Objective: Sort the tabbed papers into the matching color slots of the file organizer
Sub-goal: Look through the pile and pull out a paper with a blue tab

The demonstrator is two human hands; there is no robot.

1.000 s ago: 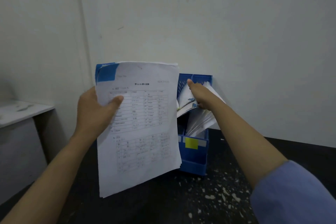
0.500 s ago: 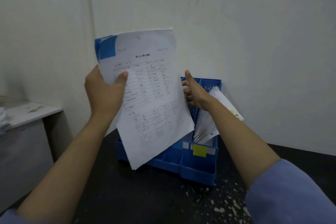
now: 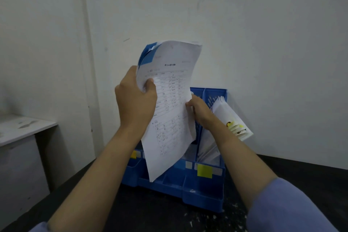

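A: What does the sheaf look like?

B: It is a thin stack of white printed paper sheets [image 3: 169, 103] with ruled tables and rows of small dark text, and a blue rectangular tab [image 3: 146, 57] on the top left corner. The sheets bow outward and tilt, the lower corner hanging down in front of the organizer.

A: Where is it held?

B: Up in the air, in front of the white wall [image 3: 263, 43] and above the blue plastic file organizer [image 3: 205, 194]. The left hand [image 3: 134, 102] grips the left edge, thumb curled over the front and the other fingers behind the sheets. The right hand [image 3: 199, 111] pinches the right edge between thumb and fingertips.

A: And the organizer?

B: It stands on a dark tabletop [image 3: 131, 211] against the wall, with upright dividers and small front trays. The rightmost slot bears a yellow label [image 3: 204, 171] and holds a fanned bundle of white papers with yellow tabs [image 3: 231, 120] leaning out to the right. A second yellow label [image 3: 133, 154] shows at the left end, partly hidden by the forearm. The middle slots are mostly covered by the held sheets, so I cannot tell their contents.
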